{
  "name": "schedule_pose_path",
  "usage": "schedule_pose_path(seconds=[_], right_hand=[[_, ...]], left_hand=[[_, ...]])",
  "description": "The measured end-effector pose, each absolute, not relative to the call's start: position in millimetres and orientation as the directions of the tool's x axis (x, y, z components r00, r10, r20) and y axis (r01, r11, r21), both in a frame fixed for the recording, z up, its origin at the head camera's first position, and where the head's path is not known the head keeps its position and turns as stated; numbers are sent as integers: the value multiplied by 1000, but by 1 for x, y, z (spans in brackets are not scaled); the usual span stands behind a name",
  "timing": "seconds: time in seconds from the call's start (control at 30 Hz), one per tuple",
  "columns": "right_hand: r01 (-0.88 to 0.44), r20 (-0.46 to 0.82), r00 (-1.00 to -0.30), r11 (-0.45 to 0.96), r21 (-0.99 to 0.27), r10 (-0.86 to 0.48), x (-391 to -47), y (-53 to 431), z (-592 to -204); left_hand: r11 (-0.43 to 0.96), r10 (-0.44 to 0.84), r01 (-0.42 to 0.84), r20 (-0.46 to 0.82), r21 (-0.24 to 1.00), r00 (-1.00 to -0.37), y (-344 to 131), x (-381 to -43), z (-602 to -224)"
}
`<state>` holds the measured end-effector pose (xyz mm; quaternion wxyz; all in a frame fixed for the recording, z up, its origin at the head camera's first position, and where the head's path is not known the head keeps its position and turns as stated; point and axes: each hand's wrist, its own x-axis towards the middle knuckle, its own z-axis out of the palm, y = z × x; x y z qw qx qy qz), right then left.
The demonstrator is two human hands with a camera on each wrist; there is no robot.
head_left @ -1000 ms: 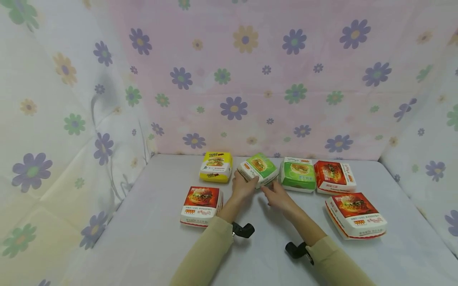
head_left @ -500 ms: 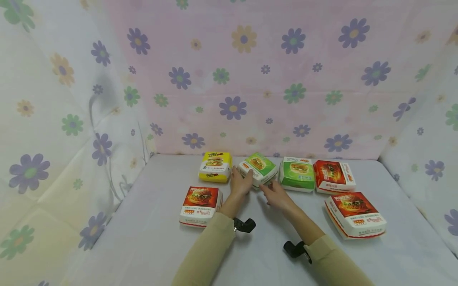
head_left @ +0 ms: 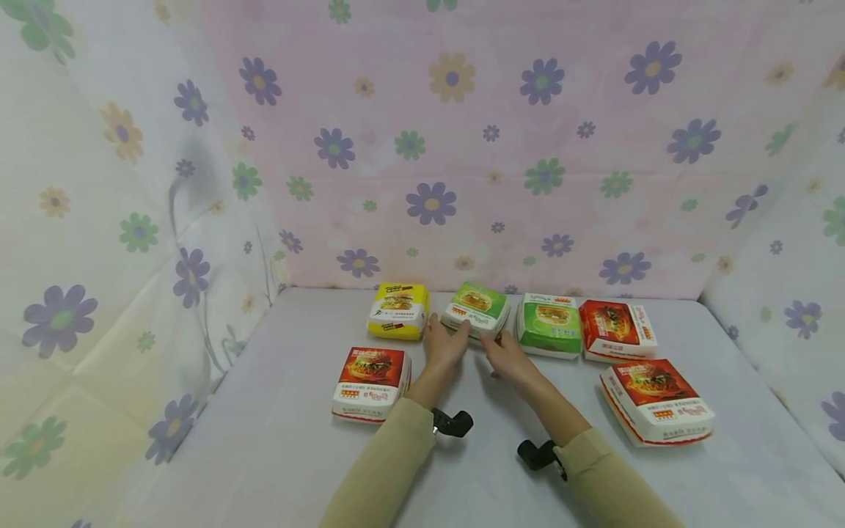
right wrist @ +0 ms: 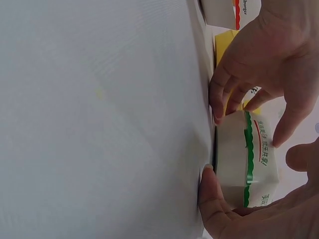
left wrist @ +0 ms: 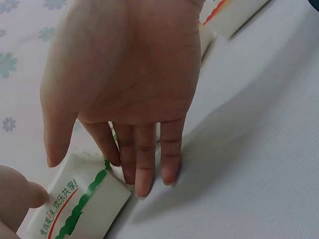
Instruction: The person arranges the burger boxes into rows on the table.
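Observation:
A green-and-white burger box (head_left: 477, 304) stands at the back of the table, with a hand at either side. My left hand (head_left: 445, 343) rests at its left front corner; in the left wrist view that hand's fingers (left wrist: 144, 154) are straight and touch the box's side. My right hand (head_left: 510, 358) touches the box's right front. In the right wrist view, my right hand's lower finger (right wrist: 212, 194) lies along the box's base, its thumb raised near the top. The box's far side is hidden.
A yellow burger box (head_left: 398, 312) stands to the left, another green box (head_left: 549, 325) close on the right. Beyond it sits a red box (head_left: 617, 330). Two more red-and-white boxes, a left one (head_left: 371, 385) and a right one (head_left: 656, 401), lie nearer. A flowered cloth (head_left: 429, 147) hangs behind.
The green-and-white box has turned and come down between my hands, now standing straighter in line with its neighbours. Both hands have shifted slightly with it; the other boxes stay put.

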<state>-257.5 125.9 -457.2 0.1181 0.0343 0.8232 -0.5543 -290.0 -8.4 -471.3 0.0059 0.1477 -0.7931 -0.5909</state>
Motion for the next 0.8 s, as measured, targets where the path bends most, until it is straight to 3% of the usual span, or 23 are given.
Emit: schedule_pose_path(seconds=[0.33,0.6,0.8], right_hand=[[192,-227,-972,339,-921,-68,-266,126,-457],[222,-242,-970,350,-910,-14,-274,122,-461],[213,-213,-976,346,-914,38,-280,119,-463]], left_hand=[[283,-240,-206,-139,937,-961,-7,-288,-471],[144,-223,-229,-194,963,-955,-6,-290,-474],[139,-245,-247,-209,959,-947,-4,-291,-474]])
